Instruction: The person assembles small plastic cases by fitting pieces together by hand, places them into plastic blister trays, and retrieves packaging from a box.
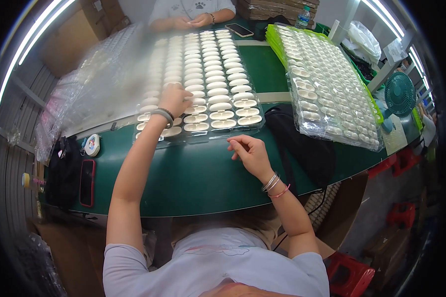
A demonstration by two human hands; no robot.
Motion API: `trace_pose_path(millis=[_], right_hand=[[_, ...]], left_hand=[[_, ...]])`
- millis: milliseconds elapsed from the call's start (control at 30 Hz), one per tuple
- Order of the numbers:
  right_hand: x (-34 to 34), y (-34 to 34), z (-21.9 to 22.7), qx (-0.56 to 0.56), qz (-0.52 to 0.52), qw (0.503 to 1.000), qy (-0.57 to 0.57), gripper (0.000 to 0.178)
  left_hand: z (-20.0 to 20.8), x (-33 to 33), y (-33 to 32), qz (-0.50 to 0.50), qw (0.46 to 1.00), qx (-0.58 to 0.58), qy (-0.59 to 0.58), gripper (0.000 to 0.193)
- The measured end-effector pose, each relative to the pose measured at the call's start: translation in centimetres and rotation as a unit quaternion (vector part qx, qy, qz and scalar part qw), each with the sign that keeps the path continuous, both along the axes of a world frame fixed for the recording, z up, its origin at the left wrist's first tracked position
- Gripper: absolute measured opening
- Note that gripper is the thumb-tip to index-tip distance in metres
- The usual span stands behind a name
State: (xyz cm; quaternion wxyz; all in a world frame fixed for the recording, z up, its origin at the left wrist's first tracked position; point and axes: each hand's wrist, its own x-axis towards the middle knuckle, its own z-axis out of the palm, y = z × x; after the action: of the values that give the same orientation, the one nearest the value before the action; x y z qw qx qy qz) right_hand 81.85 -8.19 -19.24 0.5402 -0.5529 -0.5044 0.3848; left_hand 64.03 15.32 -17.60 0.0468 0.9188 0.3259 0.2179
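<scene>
A clear plastic tray (183, 141) on the green table holds rows of small white oval cases (214, 73). The cases in the near rows stand open, showing hollow insides, like the open case (223, 123); those farther back look closed. My left hand (175, 100) reaches over the tray with curled fingers against a white case in a middle column; the hand covers part of its contact there. In front of the tray's near edge, my right hand (252, 154) hovers with thumb and fingers drawn together. Whether something small is between them cannot be seen.
Stacked trays of cases (327, 89) on a bright green base stand right, beside a black bag (302, 143). A red-edged phone (87, 183) and small white round item (92, 145) lie left. Clear plastic wrap (79, 94) fills the far left. Across the table are another person's hands (192, 22).
</scene>
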Motion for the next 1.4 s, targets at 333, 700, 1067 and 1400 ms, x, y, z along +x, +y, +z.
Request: trace_pose_path(millis=[333, 700, 1067, 1400], right_hand=[[0.9, -0.9, 1.7, 0.151, -0.046, 0.975, -0.157, 0.013], [18.8, -9.6, 10.4, 0.078, -0.188, 0.826, -0.526, 0.026], [19.8, -10.5, 9.0, 0.01, -0.145, 0.799, -0.583, 0.022], [22.8, -7.8, 10.8, -0.048, -0.018, 0.825, -0.563, 0.012]], left_hand=[[-0.1, 0.7, 0.4, 0.007, 0.997, -0.047, 0.054, 0.022], [2.8, -2.0, -9.5, -0.085, 0.847, -0.418, -0.316, 0.02], [-0.6, -0.1, -16.8, -0.058, 0.764, -0.538, -0.353, 0.027], [-1.0, -0.5, -17.4, -0.049, 0.702, -0.591, -0.394, 0.031]])
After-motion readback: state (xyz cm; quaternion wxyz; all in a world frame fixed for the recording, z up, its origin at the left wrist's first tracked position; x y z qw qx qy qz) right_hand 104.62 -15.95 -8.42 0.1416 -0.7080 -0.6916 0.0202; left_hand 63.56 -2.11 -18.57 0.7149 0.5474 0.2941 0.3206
